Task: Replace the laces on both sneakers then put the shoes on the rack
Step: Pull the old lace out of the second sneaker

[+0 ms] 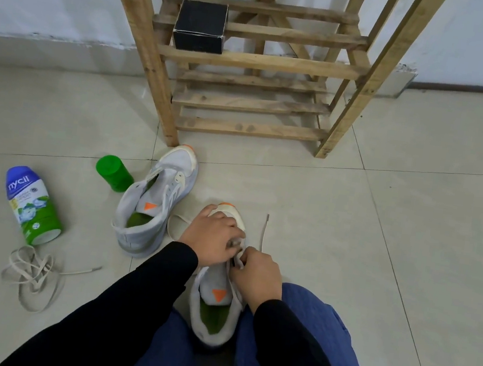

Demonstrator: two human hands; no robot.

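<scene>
While a person sits on the tiled floor facing a wooden rack (pixel 260 61), both hands work at one grey-white sneaker (pixel 210 284). It lies between the knees, well in front of the rack, toe pointing toward it.

The left hand (pixel 211 237) curls over the forefoot and grips the shoe to steady it. The right hand (pixel 256 275) is closed in a pinch on the lace (pixel 264 232) at the eyelets. One lace end trails toward the rack on the right side, and a loop shows on the left. Whether the lace is going in or coming out cannot be told; threading seems likelier.

The second sneaker (pixel 170 169) rests with its toe just beside the rack's front left leg. Farther left of the rack lie a green cap (pixel 114 172), a powder bottle (pixel 33 206) on its side, and a loose lace (pixel 32 274) in a heap. A black box (pixel 200 26) sits on a rack shelf.

To do this step well:
- The left hand should probably keep the shoe pinned.
- The right hand should feed the tip straight through each eyelet, keep the lace flat, and even out both ends before moving up a row.
</scene>
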